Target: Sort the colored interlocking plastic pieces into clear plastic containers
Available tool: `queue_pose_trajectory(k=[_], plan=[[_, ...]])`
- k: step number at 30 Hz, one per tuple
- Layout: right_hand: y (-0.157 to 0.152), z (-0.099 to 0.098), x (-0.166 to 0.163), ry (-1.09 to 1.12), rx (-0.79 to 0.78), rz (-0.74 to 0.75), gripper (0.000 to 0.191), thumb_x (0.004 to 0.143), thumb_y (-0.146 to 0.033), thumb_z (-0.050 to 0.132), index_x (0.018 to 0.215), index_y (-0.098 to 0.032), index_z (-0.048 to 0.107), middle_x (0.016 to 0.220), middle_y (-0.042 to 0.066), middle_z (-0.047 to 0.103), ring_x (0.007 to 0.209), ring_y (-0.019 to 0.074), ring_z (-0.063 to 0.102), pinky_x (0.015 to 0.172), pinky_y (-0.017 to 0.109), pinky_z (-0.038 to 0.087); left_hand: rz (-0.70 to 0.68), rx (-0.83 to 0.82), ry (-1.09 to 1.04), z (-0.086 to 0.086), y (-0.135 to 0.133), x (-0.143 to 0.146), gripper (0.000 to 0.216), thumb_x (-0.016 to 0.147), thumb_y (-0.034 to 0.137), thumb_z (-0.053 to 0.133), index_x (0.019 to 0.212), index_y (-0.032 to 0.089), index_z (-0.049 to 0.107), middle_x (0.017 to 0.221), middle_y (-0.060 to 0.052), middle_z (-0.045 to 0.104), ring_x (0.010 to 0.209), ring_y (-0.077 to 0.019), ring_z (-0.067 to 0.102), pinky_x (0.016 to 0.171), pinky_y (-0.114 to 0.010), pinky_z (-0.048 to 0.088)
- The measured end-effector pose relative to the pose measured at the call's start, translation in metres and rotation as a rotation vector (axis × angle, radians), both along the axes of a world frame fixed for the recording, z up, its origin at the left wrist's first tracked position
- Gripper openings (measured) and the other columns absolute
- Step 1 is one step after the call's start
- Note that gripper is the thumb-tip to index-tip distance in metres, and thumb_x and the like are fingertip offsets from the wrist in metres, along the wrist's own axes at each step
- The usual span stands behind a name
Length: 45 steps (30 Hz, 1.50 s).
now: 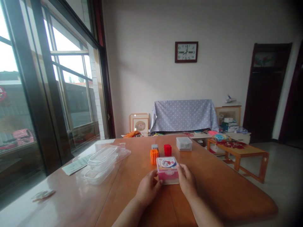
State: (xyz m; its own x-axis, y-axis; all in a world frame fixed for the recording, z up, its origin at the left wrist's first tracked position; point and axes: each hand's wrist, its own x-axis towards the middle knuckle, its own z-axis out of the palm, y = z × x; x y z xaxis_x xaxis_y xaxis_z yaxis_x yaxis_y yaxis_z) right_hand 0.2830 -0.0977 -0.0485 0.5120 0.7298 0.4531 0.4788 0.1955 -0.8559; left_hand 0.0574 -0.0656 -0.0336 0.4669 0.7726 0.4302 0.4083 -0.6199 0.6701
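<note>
A small clear plastic box with a printed lid and pink contents stands on the wooden table right in front of me. My left hand grips its left side with curled fingers. My right hand holds its right side, fingers against the wall of the box. Just beyond it stand an orange block stack, a red block stack and a small grey-blue piece. A closed clear box sits farther back.
Clear plastic lids and trays lie stacked at the left, beside a paper sheet and a small wrapper. A low wooden table stands to the right on the floor. Large windows line the left wall.
</note>
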Motion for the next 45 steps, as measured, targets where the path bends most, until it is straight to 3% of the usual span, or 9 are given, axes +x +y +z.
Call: queue_pose_trajectory(k=[4,8,13,20,24,31,36,39,45], plan=[[0.004,-0.002,0.008,0.022,0.036,-0.08,0.045,0.097,-0.062,0.041,0.091,-0.025,0.066,0.092,0.009,0.075,0.087,0.0283,0.069,0.077,0.038,0.053,0.093,0.01,0.115,0.002,0.002,0.016,0.028,0.091,0.033,0.057,0.118,0.028,0.066,0.1,-0.005,0.076,0.084,-0.0239,0.071,0.071,-0.03,0.052],[0.001,0.0,0.01,-0.234,0.213,-0.278,0.044,0.096,-0.057,0.05,0.115,-0.02,0.065,0.117,0.015,0.07,0.111,0.0314,0.062,0.098,0.045,0.046,0.064,0.032,0.216,0.003,-0.001,0.039,0.042,0.089,0.026,0.056,0.13,0.028,0.061,0.104,-0.005,0.076,0.098,-0.0259,0.069,0.083,-0.033,0.052],[-0.003,0.004,0.007,-0.514,0.319,-0.411,0.046,0.092,-0.053,0.058,0.123,-0.02,0.064,0.135,0.016,0.063,0.13,0.0339,0.052,0.11,0.052,0.034,0.0,0.114,0.322,0.002,-0.005,0.048,0.045,0.087,0.026,0.057,0.132,0.029,0.06,0.117,-0.005,0.072,0.114,-0.025,0.062,0.098,-0.033,0.046],[-0.006,0.003,-0.006,-0.765,0.199,-0.314,0.043,0.091,-0.045,0.058,0.129,-0.025,0.062,0.135,0.009,0.067,0.14,0.0352,0.042,0.119,0.064,0.008,0.157,0.088,0.318,0.008,-0.008,0.021,0.028,0.09,0.025,0.054,0.114,0.024,0.069,0.117,-0.007,0.071,0.116,-0.0255,0.059,0.097,-0.034,0.042],[-0.004,-0.001,-0.01,-0.807,0.121,-0.273,0.042,0.092,-0.038,0.056,0.131,-0.024,0.061,0.135,0.01,0.066,0.138,0.033,0.045,0.122,0.063,0.003,0.225,0.089,0.28,0.01,-0.008,0.004,0.022,0.094,0.027,0.053,0.104,0.023,0.072,0.111,-0.007,0.073,0.114,-0.0265,0.059,0.096,-0.036,0.04],[0.007,0.007,0.007,-0.828,-0.078,-0.366,0.044,0.089,-0.037,0.06,0.133,-0.031,0.064,0.148,0.009,0.055,0.142,0.0365,0.036,0.119,0.063,0.011,0.204,0.128,0.195,0.003,-0.005,-0.001,0.02,0.094,0.024,0.051,0.093,0.022,0.071,0.1,-0.007,0.072,0.103,-0.0249,0.06,0.089,-0.034,0.043],[0.017,0.021,0.036,-0.771,-0.214,-0.438,0.044,0.089,-0.034,0.063,0.132,-0.039,0.066,0.134,0.011,0.06,0.12,0.0344,0.05,0.101,0.052,0.034,0.174,0.121,0.192,-0.001,0.001,0.002,0.021,0.095,0.023,0.05,0.09,0.021,0.071,0.098,-0.008,0.071,0.1,-0.024,0.061,0.087,-0.033,0.043],[0.027,0.024,0.05,-0.763,-0.255,-0.445,0.041,0.089,-0.035,0.063,0.13,-0.038,0.067,0.123,0.01,0.061,0.112,0.0319,0.052,0.094,0.046,0.038,0.17,0.102,0.208,-0.001,0.004,0.003,0.023,0.096,0.025,0.05,0.088,0.021,0.07,0.096,-0.008,0.07,0.098,-0.0241,0.061,0.086,-0.033,0.044],[0.058,0.018,0.072,-0.745,-0.251,-0.423,0.041,0.089,-0.033,0.061,0.129,-0.032,0.069,0.123,0.009,0.056,0.111,0.0281,0.054,0.102,0.038,0.04,0.151,0.096,0.212,-0.002,0.008,0.002,0.024,0.097,0.028,0.049,0.089,0.021,0.07,0.096,-0.008,0.071,0.097,-0.0239,0.062,0.086,-0.034,0.045]])
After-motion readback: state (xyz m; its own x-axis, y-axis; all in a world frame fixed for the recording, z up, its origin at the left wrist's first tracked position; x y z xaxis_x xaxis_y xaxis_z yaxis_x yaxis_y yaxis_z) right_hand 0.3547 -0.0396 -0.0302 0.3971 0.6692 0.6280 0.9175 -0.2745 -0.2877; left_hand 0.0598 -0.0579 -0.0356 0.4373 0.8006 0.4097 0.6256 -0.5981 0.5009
